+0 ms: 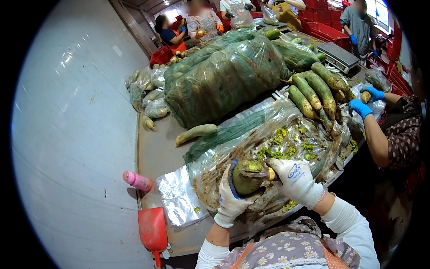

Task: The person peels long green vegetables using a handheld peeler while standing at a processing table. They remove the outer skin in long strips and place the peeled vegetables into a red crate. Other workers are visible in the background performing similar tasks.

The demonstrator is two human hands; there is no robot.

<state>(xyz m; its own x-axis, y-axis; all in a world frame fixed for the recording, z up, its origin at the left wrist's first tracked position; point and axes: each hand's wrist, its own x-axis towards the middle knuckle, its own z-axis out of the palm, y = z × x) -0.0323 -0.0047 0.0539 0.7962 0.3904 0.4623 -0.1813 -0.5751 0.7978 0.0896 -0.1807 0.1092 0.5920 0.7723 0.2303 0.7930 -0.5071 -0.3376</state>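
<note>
My left hand (231, 198), in a white glove with a blue palm, grips a green radish (247, 178) whose cut top faces up. In my right hand (294, 181), also gloved in white, is a knife with a yellow part (271, 174) by the handle; its dirty blade lies against the radish top. Under both hands spreads a muddy clear plastic sheet (235, 151) strewn with yellow-green leaf scraps (280, 139). A single green radish (196, 132) lies beyond, beside green mesh netting (228, 131). The radish's lower end is hidden by my left hand.
A large netted sack (228, 77) fills the table's middle. Several green radishes (312, 90) are piled right of it, near a co-worker's blue-gloved hands (361, 107). Flat plastic bags (179, 195), a pink bottle (137, 181) and a red dustpan (153, 228) lie left, along a white wall (80, 134).
</note>
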